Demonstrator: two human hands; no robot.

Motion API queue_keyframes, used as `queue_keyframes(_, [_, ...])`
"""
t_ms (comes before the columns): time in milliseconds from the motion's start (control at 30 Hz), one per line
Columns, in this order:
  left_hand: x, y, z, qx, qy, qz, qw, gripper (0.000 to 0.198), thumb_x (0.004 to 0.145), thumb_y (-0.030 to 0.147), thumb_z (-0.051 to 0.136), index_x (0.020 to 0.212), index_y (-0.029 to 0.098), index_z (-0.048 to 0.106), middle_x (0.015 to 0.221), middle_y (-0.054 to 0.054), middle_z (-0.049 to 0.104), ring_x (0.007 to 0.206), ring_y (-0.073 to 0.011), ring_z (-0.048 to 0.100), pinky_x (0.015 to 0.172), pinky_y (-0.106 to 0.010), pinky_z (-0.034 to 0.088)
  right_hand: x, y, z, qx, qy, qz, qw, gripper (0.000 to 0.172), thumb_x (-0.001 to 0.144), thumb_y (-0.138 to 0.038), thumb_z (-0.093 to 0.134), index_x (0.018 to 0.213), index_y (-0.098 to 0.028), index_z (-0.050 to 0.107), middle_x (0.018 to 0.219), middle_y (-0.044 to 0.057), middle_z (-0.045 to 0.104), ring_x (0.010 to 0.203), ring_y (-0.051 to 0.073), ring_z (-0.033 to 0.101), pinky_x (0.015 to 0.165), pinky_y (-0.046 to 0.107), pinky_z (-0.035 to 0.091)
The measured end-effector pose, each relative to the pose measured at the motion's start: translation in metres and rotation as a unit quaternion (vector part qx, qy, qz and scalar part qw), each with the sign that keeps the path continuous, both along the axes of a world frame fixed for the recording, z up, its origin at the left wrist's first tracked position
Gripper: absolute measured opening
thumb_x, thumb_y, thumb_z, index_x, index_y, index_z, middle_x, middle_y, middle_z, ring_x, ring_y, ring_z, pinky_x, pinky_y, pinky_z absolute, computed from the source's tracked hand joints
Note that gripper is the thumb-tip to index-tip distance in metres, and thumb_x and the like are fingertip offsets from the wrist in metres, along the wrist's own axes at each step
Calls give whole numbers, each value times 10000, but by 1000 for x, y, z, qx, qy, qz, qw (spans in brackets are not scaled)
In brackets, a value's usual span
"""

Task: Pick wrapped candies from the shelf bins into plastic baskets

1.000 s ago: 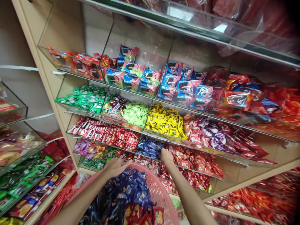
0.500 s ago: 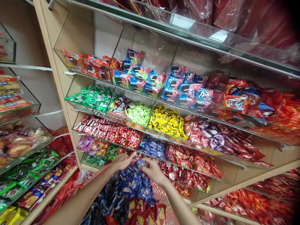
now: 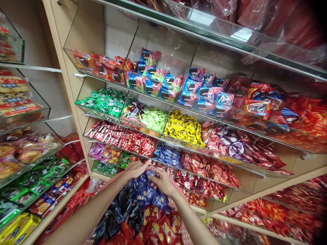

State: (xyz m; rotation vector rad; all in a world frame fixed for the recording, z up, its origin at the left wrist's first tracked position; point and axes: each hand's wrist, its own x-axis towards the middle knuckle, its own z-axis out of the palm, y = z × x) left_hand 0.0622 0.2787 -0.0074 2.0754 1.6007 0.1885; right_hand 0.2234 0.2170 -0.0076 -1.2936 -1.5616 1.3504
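Touching blue packets (image 3: 146, 192): right hand (image 3: 164, 184)

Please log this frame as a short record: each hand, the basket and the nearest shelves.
left hand: fingers outstretched at the far side of the pink basket; grip on the rim unclear
right hand: fingers at the blue packets in the basket; grip unclear
other basket contents: dark packets, red orange-print packets
shelf beyond hands: more blue packets, red packets on both sides
next shelf up: yellow packets, green packets
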Motion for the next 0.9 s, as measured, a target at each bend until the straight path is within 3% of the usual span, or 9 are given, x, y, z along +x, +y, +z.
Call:
queue_keyframes(100, [-5, 0, 2, 4, 15, -4, 1000, 906, 704, 728, -44, 668, 173, 671, 802, -145, 693, 830, -301, 613, 715, -375, 411, 21, -6, 14, 1, 2, -22, 1000, 387, 668, -457, 621, 929, -182, 542, 658, -40, 539, 465, 85, 514, 409, 201, 386])
queue_keyframes(200, [-9, 0, 4, 11, 21, -3, 1000, 900, 704, 728, -45, 624, 171, 657, 751, -145, 688, 781, -285, 615, 699, -361, 406, 40, -19, 16, 1, 4, -36, 999, 392, 648, -439, 650, 921, -186, 527, 645, -54, 526, 439, 75, 493, 414, 205, 381])
queue_keyframes(400, [-9, -2, 5, 16, 26, -5, 1000, 872, 710, 731, -6, 617, 172, 656, 701, -133, 685, 737, -260, 615, 698, -342, 395, 39, -48, -2, 7, -73, -43, 996, 341, 696, -447, 604, 926, -199, 566, 716, -8, 569, 459, 113, 529, 416, 242, 407])
queue_keyframes(500, [-7, -3, 3, 17, 24, -9, 1000, 875, 709, 733, -3, 603, 168, 657, 699, -137, 683, 750, -267, 616, 689, -338, 397, 28, -53, -13, 69, -150, -42, 985, 297, 791, -409, 495, 998, -216, 587, 876, 54, 617, 600, 166, 592, 513, 297, 476])
queue_keyframes(600, [-7, -4, 1, 20, 30, -15, 999, 874, 709, 733, -2, 581, 170, 654, 689, -138, 681, 752, -268, 618, 690, -335, 398, 19, -52, -20, 179, -254, -45, 949, 247, 831, -296, 450, 1019, -214, 589, 975, 76, 623, 862, 212, 593, 746, 347, 482])
queue_keyframes(667, [-7, -3, 0, 25, 32, -18, 999, 867, 711, 731, 5, 595, 173, 659, 700, -137, 684, 762, -271, 618, 693, -336, 399, 13, -52, -22, 226, -321, -50, 918, 229, 824, -222, 458, 1024, -198, 565, 986, 79, 613, 916, 210, 576, 785, 334, 461])
queue_keyframes(800, [-7, -3, -3, 21, 30, -19, 999, 831, 720, 722, 42, 637, 180, 668, 742, -134, 693, 796, -276, 617, 708, -340, 401, 5, -55, -21, 222, -453, -56, 862, 150, 831, -205, 443, 958, -204, 521, 956, 59, 572, 750, 176, 601, 589, 261, 442])
queue_keyframes(900, [-6, -2, -3, 18, 30, -14, 999, 822, 723, 719, 52, 626, 180, 665, 753, -136, 695, 798, -272, 615, 710, -337, 400, 3, -56, -19, 215, -498, -63, 838, 100, 841, -221, 427, 907, -212, 501, 939, 41, 545, 713, 161, 600, 497, 228, 383])
